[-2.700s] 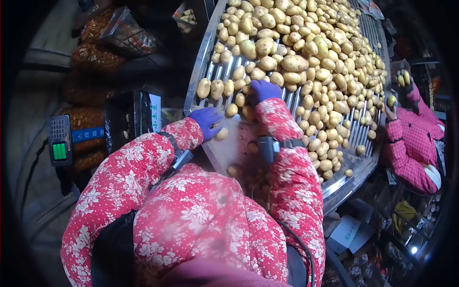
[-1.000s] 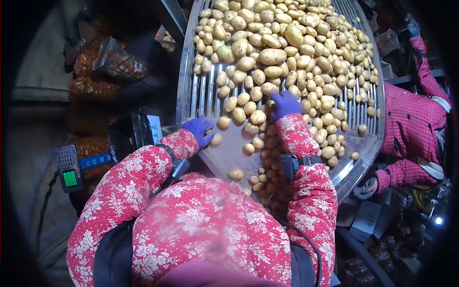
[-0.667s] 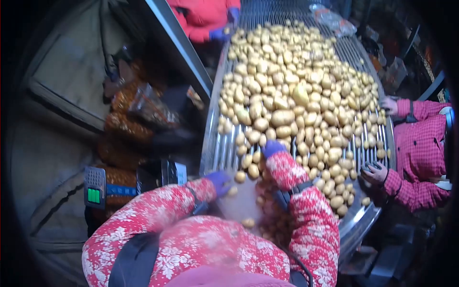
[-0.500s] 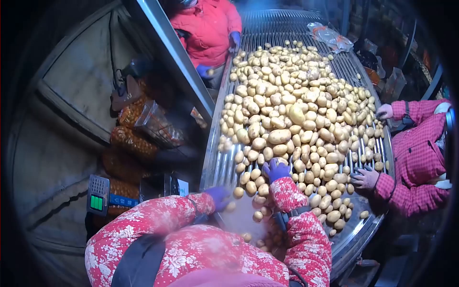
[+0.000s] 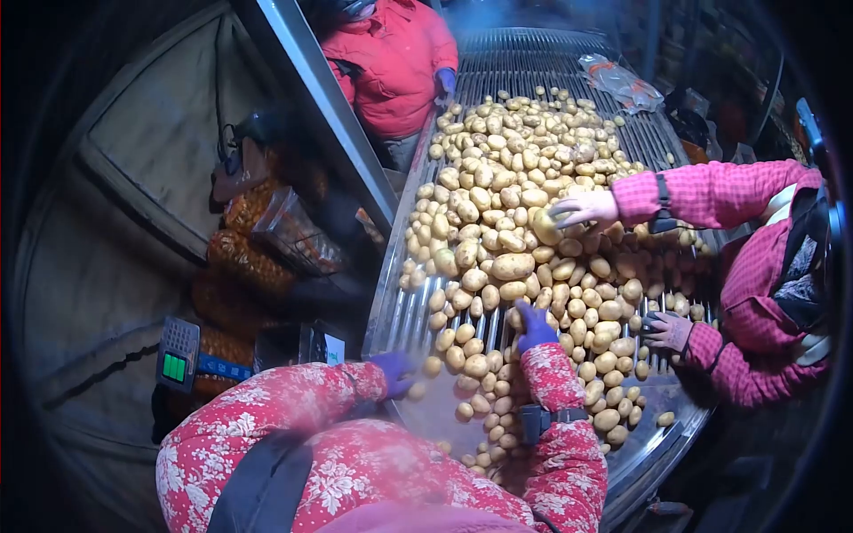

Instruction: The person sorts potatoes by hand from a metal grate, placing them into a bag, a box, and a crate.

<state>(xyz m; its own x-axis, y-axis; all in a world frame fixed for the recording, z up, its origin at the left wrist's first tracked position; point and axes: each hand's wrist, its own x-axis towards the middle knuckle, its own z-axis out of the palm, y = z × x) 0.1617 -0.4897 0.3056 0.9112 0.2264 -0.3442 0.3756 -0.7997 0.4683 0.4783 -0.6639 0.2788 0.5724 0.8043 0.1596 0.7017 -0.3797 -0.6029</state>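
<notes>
Loose potatoes (image 5: 513,266) cover the slatted metal sorting table (image 5: 384,306) in front of me. My right hand (image 5: 536,327), in a purple glove, reaches in among the near potatoes, its fingers apart and touching them. My left hand (image 5: 394,373), also gloved in purple, is at the table's left edge and looks smeared. A small potato (image 5: 416,391) sits right by its fingers; whether it is gripped cannot be made out. Below my right hand, several potatoes lie down the smooth metal chute (image 5: 435,413) at the near end.
A co-worker's gloved hand (image 5: 586,210) reaches across the pile from the right; their other hand (image 5: 666,330) rests by the right edge. Another person in a red jacket (image 5: 391,67) stands far left. A plastic bag (image 5: 622,82), a metal post (image 5: 324,107) and a scale display (image 5: 179,355) are around.
My right hand has shifted slightly among the potatoes; more potatoes lie on the chute. The right co-worker's far hand has reached over the pile to a large potato. The view has shifted slightly.
</notes>
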